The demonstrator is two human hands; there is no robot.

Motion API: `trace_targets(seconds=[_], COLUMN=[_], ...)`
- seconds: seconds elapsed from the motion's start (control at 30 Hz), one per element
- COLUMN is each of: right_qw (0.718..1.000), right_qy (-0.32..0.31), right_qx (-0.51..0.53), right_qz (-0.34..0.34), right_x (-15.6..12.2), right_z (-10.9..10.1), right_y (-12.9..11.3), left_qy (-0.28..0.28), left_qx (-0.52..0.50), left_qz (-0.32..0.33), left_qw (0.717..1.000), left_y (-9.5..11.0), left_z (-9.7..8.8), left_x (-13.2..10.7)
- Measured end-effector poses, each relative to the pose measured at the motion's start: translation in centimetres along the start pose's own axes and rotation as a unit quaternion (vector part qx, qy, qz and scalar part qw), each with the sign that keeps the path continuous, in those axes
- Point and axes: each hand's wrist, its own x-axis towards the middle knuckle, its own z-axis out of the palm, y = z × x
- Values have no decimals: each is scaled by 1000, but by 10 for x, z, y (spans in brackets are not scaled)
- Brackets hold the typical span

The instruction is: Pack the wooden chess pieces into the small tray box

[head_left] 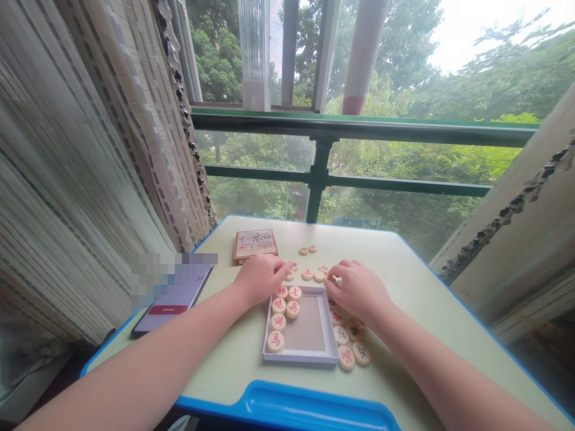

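A shallow white box tray (300, 357) lies on the table between my hands. Several round wooden Chinese chess pieces with red characters, such as this horse piece (275, 341), fill its left side. Past its far left corner, my left hand (261, 278) has its fingers drawn together at a Chinese chess piece (290, 276), partly hidden by the fingertips. My right hand (357, 286) is by the far right corner, thumb and fingers pinched on a Chinese chess piece, mostly covered. Loose pieces (307, 274) lie between the hands, and more (346, 357) sit along the tray's right side.
A lidded Chinese chess box (256, 244) stands at the back left. Two pieces (304, 251) lie farther back. At the left edge is a phone or tablet (179, 299). The pale table has a blue rim with a trough (314, 404); curtains (135, 120) and a railing (359, 127) surround it.
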Motion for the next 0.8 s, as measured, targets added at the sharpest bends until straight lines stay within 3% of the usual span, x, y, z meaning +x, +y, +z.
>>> trace_targets(seconds=[0.33, 0.57, 0.7, 0.8], right_qw=[998, 998, 985, 967], right_qy=[-10, 48, 120, 77], right_qx=[50, 37, 85, 99], right_qz=[39, -5, -93, -220], right_x=[1, -1, -14, -29], right_z=[0, 2, -10, -17], right_y=[-2, -4, -15, -29], left_qy=[-10, 2, 21, 29], left_qx=[-12, -64, -92, -110], left_qz=[19, 8, -10, -18], left_qw=[1000, 998, 996, 993], left_y=[0, -2, -2, -2], left_z=[0, 8, 13, 12], left_x=[0, 2, 2, 1])
